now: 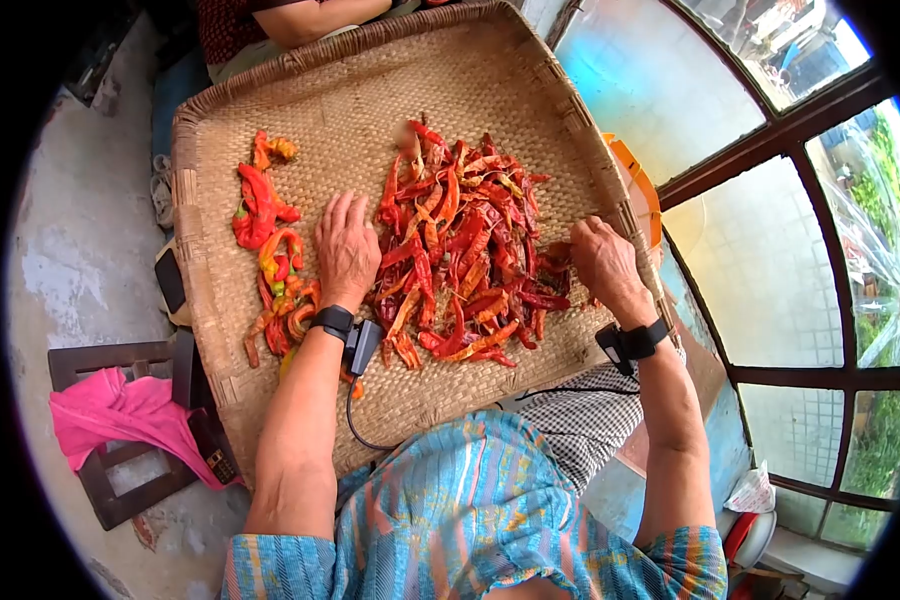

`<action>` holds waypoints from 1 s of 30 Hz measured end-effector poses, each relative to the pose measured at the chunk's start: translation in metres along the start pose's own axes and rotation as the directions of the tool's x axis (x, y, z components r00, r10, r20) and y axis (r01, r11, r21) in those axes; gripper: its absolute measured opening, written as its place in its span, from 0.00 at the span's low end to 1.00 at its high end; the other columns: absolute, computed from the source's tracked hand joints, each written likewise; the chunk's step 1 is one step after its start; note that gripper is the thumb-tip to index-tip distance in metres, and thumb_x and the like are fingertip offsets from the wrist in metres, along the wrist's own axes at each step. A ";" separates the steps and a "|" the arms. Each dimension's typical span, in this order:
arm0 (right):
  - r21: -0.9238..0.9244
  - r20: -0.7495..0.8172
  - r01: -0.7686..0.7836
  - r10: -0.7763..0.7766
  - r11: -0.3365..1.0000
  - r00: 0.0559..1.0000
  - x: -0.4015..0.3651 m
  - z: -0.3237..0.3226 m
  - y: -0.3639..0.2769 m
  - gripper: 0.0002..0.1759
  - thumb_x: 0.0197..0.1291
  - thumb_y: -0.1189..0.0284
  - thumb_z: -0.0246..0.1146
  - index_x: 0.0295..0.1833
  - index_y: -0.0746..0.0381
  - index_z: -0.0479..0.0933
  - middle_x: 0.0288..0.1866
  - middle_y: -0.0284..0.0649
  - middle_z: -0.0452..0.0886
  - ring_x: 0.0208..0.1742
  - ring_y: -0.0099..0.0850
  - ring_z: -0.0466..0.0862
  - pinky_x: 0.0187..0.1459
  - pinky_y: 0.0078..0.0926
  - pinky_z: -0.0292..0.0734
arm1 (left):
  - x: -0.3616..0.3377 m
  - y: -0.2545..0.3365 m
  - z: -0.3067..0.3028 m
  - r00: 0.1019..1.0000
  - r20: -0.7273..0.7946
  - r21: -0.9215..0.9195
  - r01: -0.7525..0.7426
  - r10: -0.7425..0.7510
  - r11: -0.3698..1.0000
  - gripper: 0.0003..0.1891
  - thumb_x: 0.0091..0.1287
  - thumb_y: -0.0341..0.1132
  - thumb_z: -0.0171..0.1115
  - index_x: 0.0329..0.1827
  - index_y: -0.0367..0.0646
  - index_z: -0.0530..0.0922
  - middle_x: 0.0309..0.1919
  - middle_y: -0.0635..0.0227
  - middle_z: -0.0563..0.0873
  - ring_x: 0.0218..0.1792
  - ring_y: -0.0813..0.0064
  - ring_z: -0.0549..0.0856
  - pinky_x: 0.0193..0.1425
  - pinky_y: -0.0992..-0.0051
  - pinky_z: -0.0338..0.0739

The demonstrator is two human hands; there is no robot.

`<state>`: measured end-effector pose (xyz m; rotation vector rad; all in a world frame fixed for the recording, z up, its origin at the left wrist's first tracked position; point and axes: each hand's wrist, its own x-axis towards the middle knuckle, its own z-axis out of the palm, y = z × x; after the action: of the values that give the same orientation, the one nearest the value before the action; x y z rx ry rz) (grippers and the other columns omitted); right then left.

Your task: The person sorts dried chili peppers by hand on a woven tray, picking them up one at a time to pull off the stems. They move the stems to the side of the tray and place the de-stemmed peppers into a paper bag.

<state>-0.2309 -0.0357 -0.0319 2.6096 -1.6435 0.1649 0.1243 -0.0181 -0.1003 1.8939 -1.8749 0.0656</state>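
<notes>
A large heap of dried red chili peppers (465,250) lies in the middle of a square woven tray (350,90). Left of it, a looser row of redder, plumper chili peppers (257,205) runs down the tray, some orange and yellowish. Between the two groups rests my left hand (347,250), its fingers stretched forward on the weave and touching the heap's left edge. At the right edge of the heap, my right hand (606,265) has its fingers curled down beside some dark chilies; its fingertips are partly hidden. Both wrists wear black straps with small devices.
Another person's arm (320,18) is at the tray's far edge. A pink cloth (120,415) hangs over a dark wooden stool (120,505) at lower left. Framed windows (760,270) line the right side, with an orange-rimmed container (638,185) by the tray.
</notes>
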 end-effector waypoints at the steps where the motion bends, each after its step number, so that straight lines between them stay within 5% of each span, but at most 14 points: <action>1: 0.061 -0.051 -0.070 0.073 0.996 0.996 0.001 -0.011 0.000 0.04 0.59 0.75 0.60 0.39 0.61 0.74 0.39 0.44 0.76 0.43 0.45 0.81 0.41 0.42 0.79 | 0.001 0.001 -0.002 1.000 0.000 0.001 0.004 -0.004 1.000 0.21 0.71 0.32 0.49 0.67 0.42 0.69 0.68 0.58 0.68 0.71 0.57 0.64 0.74 0.56 0.58; 5: 0.200 -0.482 -0.107 0.193 0.974 0.855 0.014 -0.050 0.027 0.06 0.62 0.71 0.60 0.33 0.59 0.75 0.34 0.44 0.80 0.35 0.45 0.83 0.36 0.41 0.79 | -0.001 0.000 0.000 1.000 0.012 0.004 0.006 -0.006 1.000 0.21 0.70 0.32 0.49 0.67 0.42 0.68 0.68 0.58 0.69 0.71 0.56 0.63 0.74 0.56 0.58; 8: 0.101 -0.451 -0.394 0.395 0.913 0.800 0.015 -0.066 0.051 0.15 0.61 0.71 0.62 0.54 0.59 0.76 0.48 0.46 0.79 0.49 0.44 0.81 0.45 0.39 0.78 | 0.002 -0.001 0.002 1.000 0.003 0.015 -0.003 0.003 1.000 0.21 0.70 0.32 0.49 0.67 0.42 0.68 0.68 0.58 0.68 0.71 0.56 0.63 0.75 0.56 0.57; 10: 0.146 -0.295 -0.346 0.374 0.927 0.879 0.010 -0.072 0.033 0.23 0.58 0.71 0.65 0.59 0.60 0.73 0.51 0.47 0.77 0.54 0.45 0.79 0.49 0.39 0.77 | 0.001 0.001 -0.002 0.999 0.030 -0.014 0.023 -0.023 1.000 0.22 0.71 0.33 0.48 0.67 0.42 0.68 0.68 0.58 0.68 0.71 0.57 0.63 0.75 0.56 0.57; 12: 0.152 0.071 -0.080 0.069 0.985 0.995 -0.002 -0.050 0.023 0.24 0.56 0.71 0.68 0.59 0.60 0.73 0.50 0.47 0.77 0.52 0.46 0.79 0.48 0.40 0.78 | 0.000 -0.001 0.002 1.000 0.019 -0.002 0.016 -0.016 1.000 0.21 0.71 0.33 0.49 0.67 0.42 0.69 0.68 0.58 0.69 0.71 0.57 0.63 0.75 0.56 0.57; 14: 0.222 0.172 0.061 -0.101 0.973 0.980 -0.022 -0.041 -0.014 0.27 0.56 0.70 0.66 0.63 0.58 0.72 0.48 0.47 0.78 0.50 0.46 0.80 0.46 0.42 0.78 | 0.001 -0.001 0.003 1.000 0.007 0.008 0.004 -0.004 1.000 0.21 0.70 0.33 0.50 0.66 0.42 0.70 0.68 0.58 0.69 0.72 0.58 0.63 0.75 0.56 0.57; 16: 0.307 0.255 -0.003 -0.080 0.952 0.964 -0.024 -0.031 -0.031 0.28 0.55 0.70 0.67 0.63 0.56 0.72 0.49 0.47 0.78 0.52 0.47 0.80 0.47 0.42 0.78 | 0.001 0.000 0.001 1.000 0.010 0.017 0.011 -0.012 1.000 0.21 0.70 0.33 0.50 0.66 0.42 0.70 0.68 0.58 0.69 0.72 0.58 0.63 0.75 0.57 0.58; 21: 0.377 0.175 0.024 -0.097 0.926 0.980 -0.020 -0.013 -0.020 0.16 0.55 0.73 0.66 0.50 0.59 0.78 0.42 0.45 0.79 0.45 0.45 0.82 0.44 0.40 0.78 | 0.002 -0.001 0.002 1.000 0.008 0.013 -0.001 0.001 1.000 0.21 0.70 0.34 0.49 0.66 0.42 0.70 0.68 0.58 0.69 0.71 0.58 0.63 0.75 0.57 0.58; 24: 0.374 -0.095 -0.029 0.069 0.927 0.993 -0.011 -0.020 -0.008 0.05 0.57 0.73 0.65 0.39 0.60 0.81 0.37 0.42 0.80 0.39 0.40 0.84 0.41 0.37 0.79 | 0.002 -0.002 0.002 1.000 0.003 0.006 0.003 -0.003 1.000 0.21 0.70 0.34 0.49 0.66 0.42 0.70 0.68 0.58 0.69 0.71 0.57 0.64 0.75 0.57 0.58; 26: 0.469 -0.102 -0.138 0.209 0.872 0.972 -0.006 -0.039 -0.005 0.05 0.59 0.73 0.66 0.41 0.59 0.82 0.35 0.41 0.81 0.34 0.35 0.84 0.38 0.33 0.79 | 0.000 -0.003 0.003 1.000 0.008 0.001 0.001 -0.001 1.000 0.21 0.70 0.34 0.49 0.66 0.42 0.70 0.68 0.58 0.69 0.71 0.57 0.64 0.74 0.57 0.58; 30: 0.483 -0.398 -0.061 0.281 0.873 0.873 0.001 -0.053 0.026 0.06 0.61 0.75 0.64 0.43 0.60 0.84 0.32 0.40 0.83 0.28 0.31 0.83 0.34 0.29 0.77 | 0.002 -0.003 0.004 1.000 0.000 -0.002 -0.001 0.001 1.000 0.21 0.70 0.34 0.49 0.66 0.41 0.70 0.68 0.58 0.69 0.71 0.57 0.64 0.74 0.56 0.58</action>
<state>-0.2568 -0.0427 0.0203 2.4015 -1.8142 1.2216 0.1263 -0.0210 -0.1038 1.8916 -1.8753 0.0642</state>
